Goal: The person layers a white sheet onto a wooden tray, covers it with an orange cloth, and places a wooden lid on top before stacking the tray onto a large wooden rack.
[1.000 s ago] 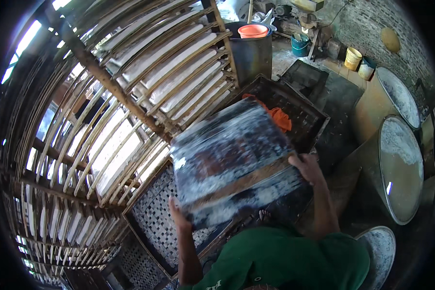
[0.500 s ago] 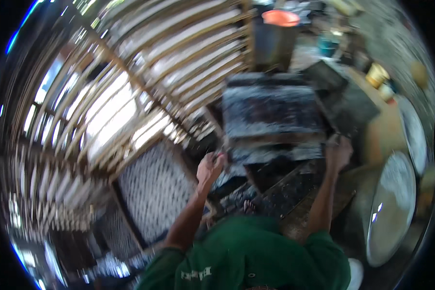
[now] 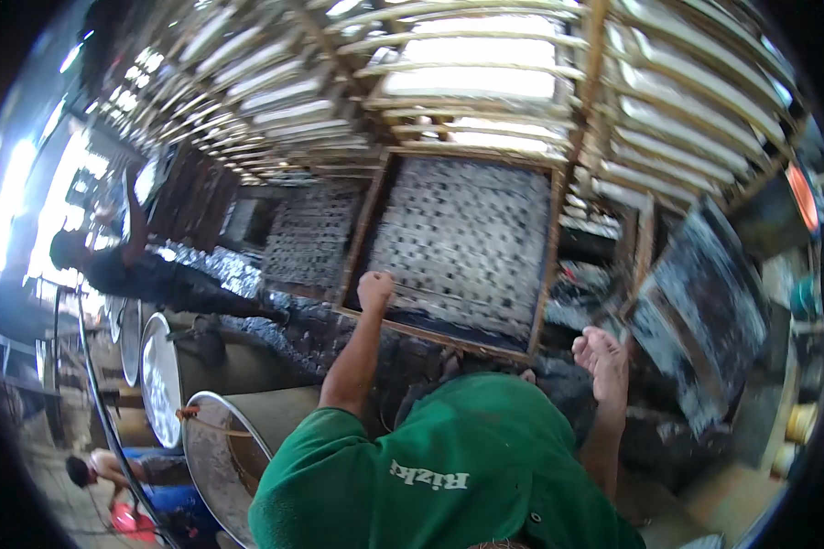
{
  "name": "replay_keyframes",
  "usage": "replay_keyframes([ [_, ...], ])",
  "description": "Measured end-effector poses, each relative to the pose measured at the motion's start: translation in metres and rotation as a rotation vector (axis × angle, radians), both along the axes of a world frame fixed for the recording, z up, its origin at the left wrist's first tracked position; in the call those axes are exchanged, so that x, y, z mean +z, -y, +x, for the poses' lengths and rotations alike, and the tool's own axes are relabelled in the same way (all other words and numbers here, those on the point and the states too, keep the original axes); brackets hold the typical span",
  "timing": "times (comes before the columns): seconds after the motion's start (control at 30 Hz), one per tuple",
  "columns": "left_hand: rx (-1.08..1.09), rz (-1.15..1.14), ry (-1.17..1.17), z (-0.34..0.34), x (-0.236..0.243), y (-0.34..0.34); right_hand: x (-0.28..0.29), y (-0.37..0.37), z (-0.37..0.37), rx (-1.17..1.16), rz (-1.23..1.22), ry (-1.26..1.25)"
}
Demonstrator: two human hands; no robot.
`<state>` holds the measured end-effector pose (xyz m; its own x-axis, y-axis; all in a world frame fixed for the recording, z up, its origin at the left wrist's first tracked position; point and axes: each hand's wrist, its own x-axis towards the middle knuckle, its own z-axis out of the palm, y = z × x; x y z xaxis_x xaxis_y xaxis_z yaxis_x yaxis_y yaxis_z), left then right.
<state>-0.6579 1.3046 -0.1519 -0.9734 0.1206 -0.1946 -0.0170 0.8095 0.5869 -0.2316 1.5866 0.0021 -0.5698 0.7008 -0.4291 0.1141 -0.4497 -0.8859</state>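
Observation:
A woven panel (image 3: 458, 247) in a wooden frame lies in front of me, pale with dark gaps in its weave. My left hand (image 3: 375, 291) is closed in a fist over the frame's near left part, and no object shows in it. My right hand (image 3: 601, 357) is beside the frame's near right corner, its fingers loosely curled and apart, with nothing in it. Right of that hand a worn, grey-white stained board (image 3: 705, 306) stands at a slant, apart from my fingers.
Large round metal vats (image 3: 229, 366) stand at my left. A second woven panel (image 3: 307, 233) lies farther left. Slatted bamboo racks (image 3: 485, 69) rise behind. One person (image 3: 156, 274) stands at the far left; another (image 3: 124, 476) bends over a red container (image 3: 133, 522).
My view has swung left, bringing the framed woven panel to the middle. Both hands have come away from the stained board, which is now at the right. My right hand has loosened.

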Motion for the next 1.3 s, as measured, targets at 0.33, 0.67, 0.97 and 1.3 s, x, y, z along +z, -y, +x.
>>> replay_keyframes([
  [0.33,-0.104,-0.255,-0.164,-0.032,-0.009,0.04,-0.008,0.083,-0.125,0.305,0.075,0.127],
  [0.67,-0.022,-0.295,0.017,-0.054,0.014,0.034,-0.019,0.114,-0.155,0.264,0.08,0.242],
  [0.97,-0.089,-0.238,0.161,-0.076,0.077,0.042,-0.031,0.102,-0.119,0.159,0.09,0.201],
  [1.3,-0.565,0.799,0.263,-0.004,0.268,0.055,-0.013,0.085,-0.079,0.478,0.091,0.021],
])
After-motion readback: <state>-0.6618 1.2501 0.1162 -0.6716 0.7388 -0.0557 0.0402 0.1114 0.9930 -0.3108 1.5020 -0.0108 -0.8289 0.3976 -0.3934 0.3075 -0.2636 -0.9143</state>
